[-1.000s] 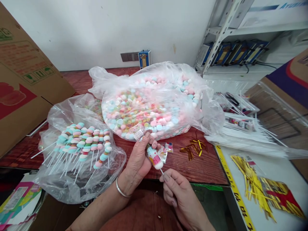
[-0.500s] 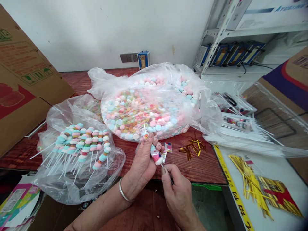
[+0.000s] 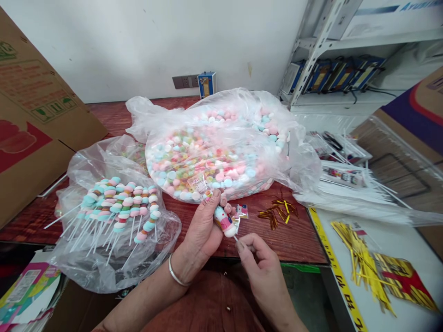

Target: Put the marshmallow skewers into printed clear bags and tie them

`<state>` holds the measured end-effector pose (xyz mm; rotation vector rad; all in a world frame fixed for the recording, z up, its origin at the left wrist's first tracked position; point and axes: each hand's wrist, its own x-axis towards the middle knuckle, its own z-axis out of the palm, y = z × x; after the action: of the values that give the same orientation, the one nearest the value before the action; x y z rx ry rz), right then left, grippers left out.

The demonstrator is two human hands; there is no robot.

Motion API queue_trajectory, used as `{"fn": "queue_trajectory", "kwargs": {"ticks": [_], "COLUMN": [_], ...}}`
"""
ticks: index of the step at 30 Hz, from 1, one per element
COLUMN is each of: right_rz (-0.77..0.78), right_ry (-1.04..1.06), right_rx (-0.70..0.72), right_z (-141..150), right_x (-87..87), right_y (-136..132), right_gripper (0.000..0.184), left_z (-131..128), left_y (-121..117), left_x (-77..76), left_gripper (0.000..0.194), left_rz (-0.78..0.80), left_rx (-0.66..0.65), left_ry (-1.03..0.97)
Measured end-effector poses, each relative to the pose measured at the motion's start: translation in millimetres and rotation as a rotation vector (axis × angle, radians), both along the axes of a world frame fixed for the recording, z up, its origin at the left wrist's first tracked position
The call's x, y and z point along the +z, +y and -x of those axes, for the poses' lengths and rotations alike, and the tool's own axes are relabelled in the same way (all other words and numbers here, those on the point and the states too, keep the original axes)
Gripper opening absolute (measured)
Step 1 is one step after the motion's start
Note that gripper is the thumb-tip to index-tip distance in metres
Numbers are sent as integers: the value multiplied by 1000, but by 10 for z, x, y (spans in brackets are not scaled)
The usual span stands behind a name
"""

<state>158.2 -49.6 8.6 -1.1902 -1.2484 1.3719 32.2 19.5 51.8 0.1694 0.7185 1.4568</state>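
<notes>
The candy skewer [image 3: 226,223] was sheathed in a clear printed wrapper, showing pink, white and pale blue, with a white lump at its lower end and a short white stick below that. It was held above the front edge of the dark red bench [image 3: 290,240]. The left hand [image 3: 207,226] had its fingers closed round the wrapper, hiding the middle; the right hand [image 3: 258,258] pinched the stick between thumb and fingers. Just beyond lay a small printed packet [image 3: 242,211], partly behind the left fingers, and gold twist ties [image 3: 273,216]. A large clear bag of marshmallows [image 3: 207,157] filled the middle, and unwrapped skewers [image 3: 121,203] lay on crumpled plastic [image 3: 100,272] at left.
</notes>
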Motion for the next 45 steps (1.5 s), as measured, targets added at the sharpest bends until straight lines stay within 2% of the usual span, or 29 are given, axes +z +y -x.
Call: {"fn": "queue_trajectory", "kwargs": {"ticks": [2, 4, 6, 8, 10, 14, 16, 20, 23, 29, 33, 36, 38, 42, 45], "right_rz": [-407, -759, -963, -1006, -885, -289, -61, 154, 211, 391, 299, 273, 229, 48, 45], "right_ry": [-410, -716, -895, -937, -821, -353, -158, 135, 239, 459, 408, 368, 316, 50, 49], "right_rx": [-117, -206, -243, -254, -215, -60, -17, 32, 45, 75, 70, 69, 60, 65, 111], "right_z": [-14, -10, 9, 30, 42, 35, 26, 25, 54, 112, 67, 26, -1, -70, -108], "right_x": [-17, -45, -78, -101, -97, -14, 26, 44, 32, 31, -45, -86, -61, 55, 64], "right_y": [16, 28, 33, 30, 24, 30, 43, 60, 65, 115, 143, 145, 142, 127, 109], "right_gripper": [18, 11, 10, 12, 9, 25, 32, 38, 41, 44, 41, 37, 35, 32, 32], "left_z": [-18, -38, -58, -74, -88, -107, -113, -126, -151, -193, -95, -10, 18, 30, 37], "left_y": [0, -6, -13, -21, -30, -49, -57, -69, -95, -154, -80, -7, 21, 51, 75], "left_x": [-10, -18, -20, -16, -15, -16, -9, 13, 7, -25, 19, 30, 12, -23, 3], "left_gripper": [20, 21, 20, 19, 20, 23, 25, 29, 31, 32, 38, 32, 28, 32, 32], "left_rz": [16, 34, 45, 47, 47, 37, 45, 43, 28, 16, 5, -9, -1, 52, 51], "left_rx": [11, 14, 11, 13, 15, 16, 13, 9, -11, -142, -14, 21, 9, 30, 49], "left_ry": [3, 11, 8, -1, -3, -2, 6, 27, 27, 72, 64, 98, 131, 184, 187]}}
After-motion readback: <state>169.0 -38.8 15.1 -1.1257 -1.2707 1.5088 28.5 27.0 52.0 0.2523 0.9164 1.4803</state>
